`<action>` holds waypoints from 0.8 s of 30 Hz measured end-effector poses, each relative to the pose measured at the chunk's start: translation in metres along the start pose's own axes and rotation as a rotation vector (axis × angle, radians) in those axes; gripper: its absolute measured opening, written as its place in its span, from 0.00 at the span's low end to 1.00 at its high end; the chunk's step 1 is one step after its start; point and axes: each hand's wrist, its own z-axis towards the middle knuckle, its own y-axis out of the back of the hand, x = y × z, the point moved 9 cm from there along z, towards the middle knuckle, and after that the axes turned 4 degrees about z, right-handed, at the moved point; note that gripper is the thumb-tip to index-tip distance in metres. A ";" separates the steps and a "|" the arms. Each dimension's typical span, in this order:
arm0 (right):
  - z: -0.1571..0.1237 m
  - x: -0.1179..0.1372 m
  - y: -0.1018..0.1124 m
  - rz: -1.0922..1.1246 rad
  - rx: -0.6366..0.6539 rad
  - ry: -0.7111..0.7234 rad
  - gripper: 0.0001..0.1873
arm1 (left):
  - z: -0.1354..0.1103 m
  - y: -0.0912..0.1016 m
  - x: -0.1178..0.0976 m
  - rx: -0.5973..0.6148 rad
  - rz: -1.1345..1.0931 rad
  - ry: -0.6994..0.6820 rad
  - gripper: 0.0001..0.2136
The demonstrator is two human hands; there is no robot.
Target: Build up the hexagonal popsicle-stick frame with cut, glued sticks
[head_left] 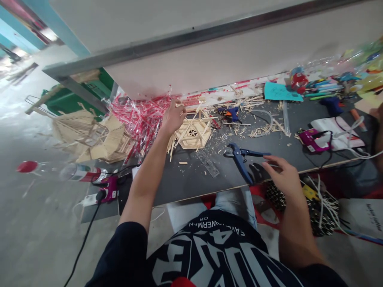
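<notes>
My left hand [172, 116] reaches far over the dark table, fingers pinched on a thin wooden stick beside the pile of red-and-clear plastic wrappers [140, 117]. Just right of it stands a small model made of wooden sticks [194, 133], with a bundle of loose sticks leaning at its left. My right hand [283, 173] hovers near the table's front edge with fingers loosely spread and nothing in them, close to a blue-handled cutter [241, 155]. A clear ruler [208, 163] lies between the model and the cutter.
A larger stick structure [89, 135] sits at the left end. Stick offcuts litter the black tabletop [185, 179]. A blue glue gun [231, 114], a magenta tool [311, 140] with cables, papers and pens fill the right side. A bottle [80, 172] and power strip [103, 193] lie on the floor.
</notes>
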 end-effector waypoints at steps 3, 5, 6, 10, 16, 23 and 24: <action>-0.007 -0.003 0.004 -0.017 0.005 0.015 0.18 | -0.001 -0.003 -0.001 0.007 0.018 -0.054 0.03; -0.009 -0.001 0.002 -0.039 0.017 0.036 0.18 | -0.001 -0.005 0.000 0.009 0.020 -0.082 0.02; -0.009 0.001 0.000 -0.057 0.023 0.050 0.18 | -0.001 -0.006 0.001 0.011 0.019 -0.088 0.03; -0.012 0.012 -0.025 -0.199 0.051 0.204 0.21 | 0.004 -0.011 0.007 0.014 0.030 -0.074 0.11; -0.014 0.010 -0.082 -0.376 0.177 0.396 0.31 | 0.014 -0.017 0.006 0.025 0.020 -0.063 0.11; 0.008 0.005 -0.089 -0.428 0.187 0.398 0.26 | 0.033 0.000 0.009 -0.004 -0.022 -0.041 0.09; 0.014 0.007 -0.086 -0.425 0.182 0.401 0.25 | 0.033 0.006 0.009 -0.008 -0.012 -0.045 0.07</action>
